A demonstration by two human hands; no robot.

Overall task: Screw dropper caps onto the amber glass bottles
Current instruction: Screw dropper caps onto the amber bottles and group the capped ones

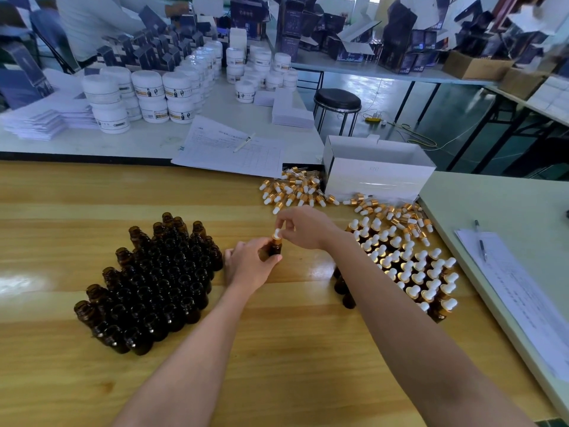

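My left hand [249, 266] grips a small amber glass bottle [275, 248] upright above the wooden table [61, 211]. On the bottle's neck sits a dropper cap [276, 235] with a gold collar and white bulb, and my right hand [303, 224] pinches it from above. To the left stands a tight cluster of several open amber bottles [154, 282]. Right of my right forearm stand several capped bottles [412, 272]. A pile of loose dropper caps [295, 189] lies at the far edge of the table.
A white open box [375, 171] stands behind the loose caps. A paper form with a pen [234, 149] lies beyond the table's back edge. Another sheet and pen [505, 272] rest on the green table at right. White jars [147, 94] fill the far table, where a black stool [337, 101] also stands.
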